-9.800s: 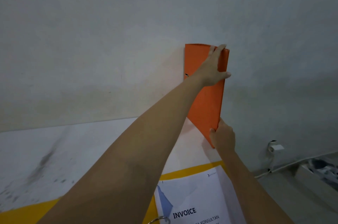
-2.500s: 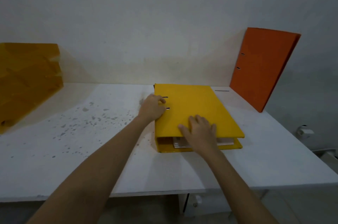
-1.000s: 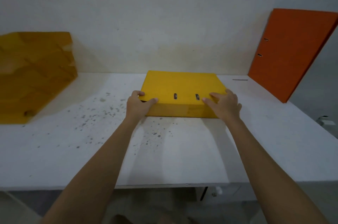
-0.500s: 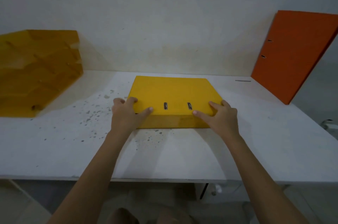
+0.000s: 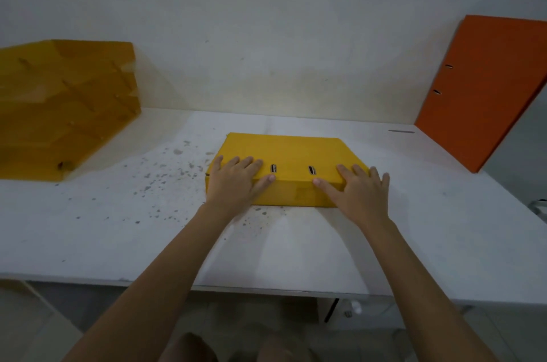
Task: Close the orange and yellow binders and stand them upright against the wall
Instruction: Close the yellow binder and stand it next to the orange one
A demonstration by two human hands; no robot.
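The yellow binder (image 5: pixel 284 151) lies flat and closed on the white table (image 5: pixel 118 231), its spine facing me. My left hand (image 5: pixel 236 181) grips the spine's left corner, fingers on the cover and thumb on the spine. My right hand (image 5: pixel 359 190) holds the right corner the same way. The orange binder (image 5: pixel 485 89) stands closed at the far right, leaning against the wall.
A translucent amber stacked paper tray (image 5: pixel 59 107) sits at the table's back left against the wall. Dark specks mark the tabletop left of the yellow binder. A thin dark strip (image 5: pixel 401 131) lies near the orange binder's base. The table's front edge runs just below my forearms.
The yellow binder has been turned from side-on to spine-toward-me and drawn closer. Both hands went from pressing its cover to gripping its spine corners. The orange binder stays leaning on the wall.
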